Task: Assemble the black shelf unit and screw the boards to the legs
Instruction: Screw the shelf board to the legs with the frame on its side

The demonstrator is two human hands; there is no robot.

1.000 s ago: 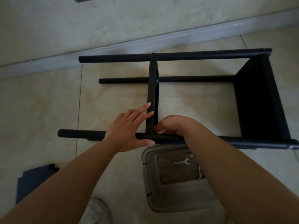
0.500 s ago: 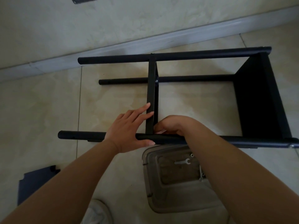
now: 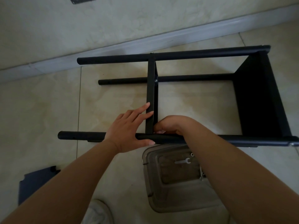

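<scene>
The black shelf unit lies on its side on the tiled floor. Its near leg runs left to right, with the far leg and a lower leg behind it. An end board closes the right side. A middle board stands edge-up between the legs, with a screw showing at its lower leg. My left hand presses straight fingers against this board, thumb along the near leg. My right hand curls at the joint of board and near leg, pinching something small that it hides.
A clear plastic container sits just in front of the near leg, with a small wrench and loose screws inside. A loose dark board lies at lower left. A shoe is at the bottom edge. The wall skirting runs behind the unit.
</scene>
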